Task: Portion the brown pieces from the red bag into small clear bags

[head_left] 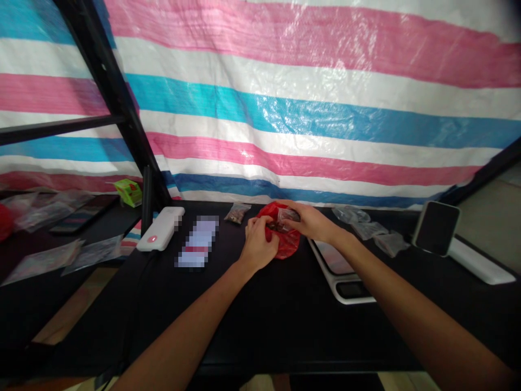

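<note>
A red plastic bag (288,243) lies on the black table (260,320) near its far edge. My left hand (258,244) is closed at the bag's left side, its fingers pinched at the bag's mouth. My right hand (309,221) is closed on a small clear plastic pouch (285,217) with dark bits in it, held just over the red bag. Both hands nearly touch each other.
A small filled clear pouch (236,213) lies left of the bag. A white scale (345,271) sits right of it, with empty clear pouches (372,228) and a dark-screened device (436,228) beyond. A white power bank (160,229) and a blurred card (198,241) lie left.
</note>
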`<control>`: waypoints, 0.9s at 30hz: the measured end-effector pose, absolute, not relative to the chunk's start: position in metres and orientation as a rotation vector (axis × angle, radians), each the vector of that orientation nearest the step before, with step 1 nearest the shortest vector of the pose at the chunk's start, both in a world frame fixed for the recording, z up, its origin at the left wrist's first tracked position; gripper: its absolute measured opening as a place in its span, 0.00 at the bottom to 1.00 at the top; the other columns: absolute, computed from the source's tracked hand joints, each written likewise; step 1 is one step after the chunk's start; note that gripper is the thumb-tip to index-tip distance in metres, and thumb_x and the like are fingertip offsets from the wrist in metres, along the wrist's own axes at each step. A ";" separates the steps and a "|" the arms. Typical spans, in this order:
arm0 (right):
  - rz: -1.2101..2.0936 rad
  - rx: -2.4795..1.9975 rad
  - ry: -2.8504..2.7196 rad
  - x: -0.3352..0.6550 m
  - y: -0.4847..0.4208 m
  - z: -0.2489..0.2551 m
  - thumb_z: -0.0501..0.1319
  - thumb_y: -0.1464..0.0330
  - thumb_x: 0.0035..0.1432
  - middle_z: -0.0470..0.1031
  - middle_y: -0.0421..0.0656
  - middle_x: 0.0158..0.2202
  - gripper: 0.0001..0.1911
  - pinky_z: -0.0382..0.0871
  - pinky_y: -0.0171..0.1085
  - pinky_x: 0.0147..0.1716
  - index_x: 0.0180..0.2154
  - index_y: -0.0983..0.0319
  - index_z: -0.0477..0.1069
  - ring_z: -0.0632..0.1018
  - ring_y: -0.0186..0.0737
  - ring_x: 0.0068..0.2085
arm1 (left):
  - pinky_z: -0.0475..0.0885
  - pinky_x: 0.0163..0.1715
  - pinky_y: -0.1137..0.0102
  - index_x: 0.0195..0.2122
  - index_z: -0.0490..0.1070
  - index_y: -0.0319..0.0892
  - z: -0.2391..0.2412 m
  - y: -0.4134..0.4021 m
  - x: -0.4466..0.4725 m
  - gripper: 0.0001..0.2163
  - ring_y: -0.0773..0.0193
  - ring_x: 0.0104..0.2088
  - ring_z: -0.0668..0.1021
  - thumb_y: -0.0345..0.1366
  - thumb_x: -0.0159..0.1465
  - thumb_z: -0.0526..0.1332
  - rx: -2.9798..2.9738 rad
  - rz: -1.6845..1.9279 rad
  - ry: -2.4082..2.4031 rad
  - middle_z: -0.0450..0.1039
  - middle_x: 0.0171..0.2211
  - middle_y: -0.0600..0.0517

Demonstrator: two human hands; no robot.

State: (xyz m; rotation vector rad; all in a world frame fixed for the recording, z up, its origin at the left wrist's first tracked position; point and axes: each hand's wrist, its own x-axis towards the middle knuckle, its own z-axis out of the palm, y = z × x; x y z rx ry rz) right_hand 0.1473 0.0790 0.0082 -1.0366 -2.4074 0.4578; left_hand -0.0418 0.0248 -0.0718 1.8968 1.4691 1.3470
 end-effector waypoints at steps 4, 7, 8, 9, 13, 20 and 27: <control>0.647 -1.041 -2.164 0.165 0.068 0.003 0.65 0.61 0.63 0.79 0.45 0.57 0.27 0.74 0.49 0.57 0.63 0.55 0.69 0.81 0.50 0.54 | 0.67 0.60 0.56 0.48 0.69 0.44 -0.069 0.024 -0.043 0.14 0.53 0.54 0.70 0.26 0.62 0.60 1.913 1.411 1.465 0.74 0.48 0.46; 0.658 -1.148 -1.969 0.193 0.051 -0.002 0.67 0.56 0.62 0.81 0.46 0.53 0.27 0.75 0.50 0.56 0.60 0.56 0.71 0.82 0.52 0.51 | 0.66 0.58 0.54 0.50 0.68 0.45 -0.062 0.022 -0.047 0.15 0.50 0.54 0.70 0.29 0.62 0.61 1.963 1.401 1.582 0.74 0.50 0.46; 0.642 -1.186 -1.939 0.204 0.045 -0.004 0.67 0.54 0.61 0.81 0.46 0.53 0.27 0.75 0.51 0.57 0.59 0.55 0.72 0.82 0.53 0.52 | 0.66 0.57 0.54 0.50 0.68 0.45 -0.060 0.021 -0.049 0.15 0.49 0.53 0.71 0.29 0.61 0.62 1.990 1.370 1.616 0.73 0.50 0.45; 0.613 -1.241 -1.902 0.217 0.038 -0.005 0.68 0.53 0.61 0.81 0.46 0.53 0.26 0.75 0.51 0.57 0.57 0.55 0.74 0.82 0.54 0.52 | 0.67 0.56 0.54 0.49 0.69 0.44 -0.058 0.020 -0.051 0.16 0.49 0.52 0.71 0.29 0.60 0.62 2.024 1.327 1.624 0.74 0.49 0.45; 0.572 -1.374 -2.013 0.260 0.017 -0.007 0.68 0.49 0.59 0.80 0.48 0.56 0.27 0.72 0.55 0.60 0.55 0.54 0.77 0.80 0.59 0.56 | 0.70 0.48 0.60 0.44 0.71 0.45 -0.055 0.021 -0.056 0.15 0.55 0.43 0.76 0.24 0.58 0.58 2.117 1.199 1.457 0.76 0.40 0.50; 0.525 -1.336 -2.018 0.275 0.022 0.002 0.61 0.49 0.65 0.74 0.44 0.63 0.24 0.63 0.57 0.65 0.59 0.48 0.74 0.71 0.58 0.65 | 0.72 0.45 0.69 0.49 0.69 0.45 -0.067 0.032 -0.059 0.15 0.64 0.38 0.78 0.24 0.63 0.55 1.881 1.348 1.214 0.76 0.38 0.54; 0.028 -1.371 -1.633 0.296 0.038 -0.032 0.60 0.51 0.65 0.81 0.47 0.47 0.18 0.69 0.56 0.53 0.44 0.55 0.79 0.76 0.54 0.49 | 0.70 0.56 0.62 0.47 0.72 0.44 -0.064 0.035 -0.062 0.12 0.59 0.50 0.76 0.25 0.65 0.57 2.014 1.436 1.302 0.75 0.46 0.49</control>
